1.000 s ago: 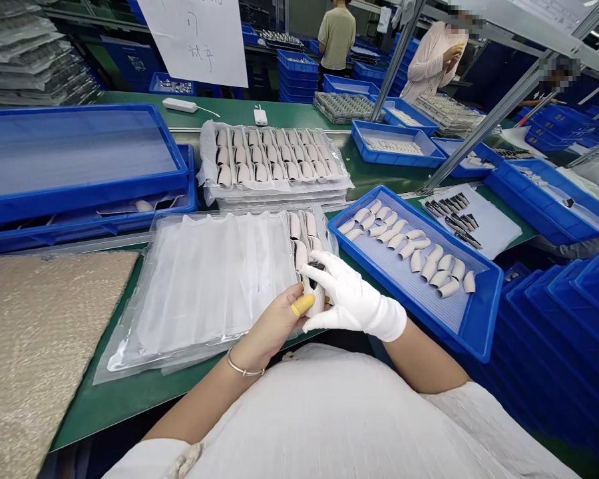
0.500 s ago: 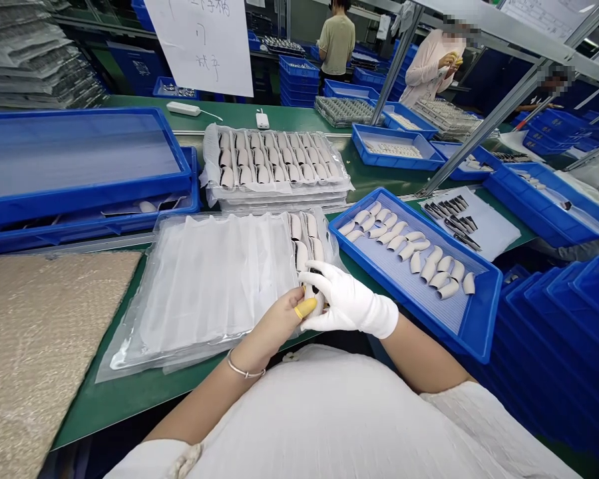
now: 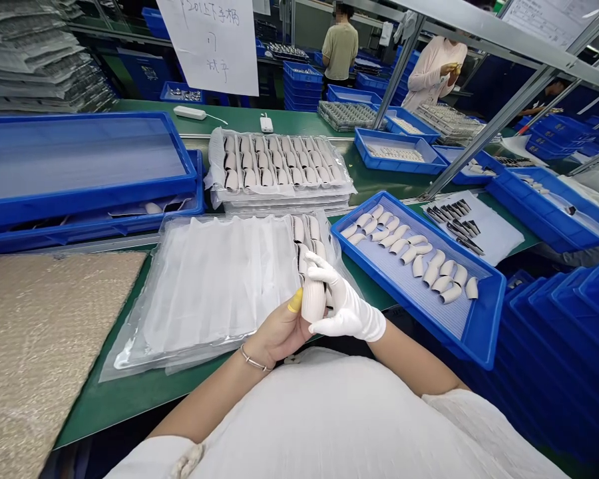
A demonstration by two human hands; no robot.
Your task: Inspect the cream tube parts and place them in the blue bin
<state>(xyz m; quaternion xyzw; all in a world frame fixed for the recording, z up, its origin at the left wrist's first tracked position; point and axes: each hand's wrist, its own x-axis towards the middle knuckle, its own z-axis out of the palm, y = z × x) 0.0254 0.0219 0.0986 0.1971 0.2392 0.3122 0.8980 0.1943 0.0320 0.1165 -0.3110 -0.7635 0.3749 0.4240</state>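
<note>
In front of my body I hold a pale, curved shell (image 3: 313,301) with its smooth outer side facing up. My left hand (image 3: 285,326), bare with a yellow cover on the thumb, grips it from the left. My right hand (image 3: 347,299), in a white glove, holds it by its ends between fingers and thumb. Just beyond is a clear packing tray (image 3: 130,356), where a column or two of similar shells (image 3: 298,228) show at the right. White sheet (image 3: 219,279) covers the rest of that tray.
On the right lies a blue bin (image 3: 489,332) with several loose pale shells. Dark parts (image 3: 462,216) rest on white paper beyond it. A filled tray stack (image 3: 284,199) stands behind; blue trays (image 3: 84,213) and bubble wrap (image 3: 54,332) are left. A metal post (image 3: 479,140) slants up at right.
The shell has turned so its pale outer face shows between my hands. My left thumb has shifted up along its side, and my right fingers have straightened over it.
</note>
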